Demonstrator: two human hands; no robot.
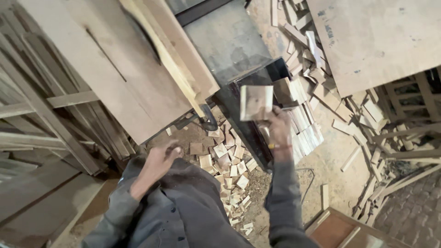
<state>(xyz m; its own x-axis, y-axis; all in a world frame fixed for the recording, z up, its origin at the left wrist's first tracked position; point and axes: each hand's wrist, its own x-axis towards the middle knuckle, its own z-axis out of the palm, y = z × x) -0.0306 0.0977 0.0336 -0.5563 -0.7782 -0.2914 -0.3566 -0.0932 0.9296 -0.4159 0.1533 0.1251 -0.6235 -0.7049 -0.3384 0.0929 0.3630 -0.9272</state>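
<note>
Your right hand [279, 130] lifts a square wood block [256, 102] face-up in pinching fingers, seemingly for inspection, above the stacked blocks [305, 124] on the floor, while your left hand [161, 158] hangs loosely curled, empty.

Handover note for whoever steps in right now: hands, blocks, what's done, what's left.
Right hand: raised, gripping a flat square wood block by its lower edge, over the dark bin.
Left hand: loosely closed, seems empty, low near the saw table edge.
Stacked blocks: rows beside and partly in the bin, right of the held block.
Loose blocks: scattered on the sawdust floor between the hands.
Done: a good many blocks already stacked in rows.
Left: held block not yet set down; the floor pile is still loose.
</note>
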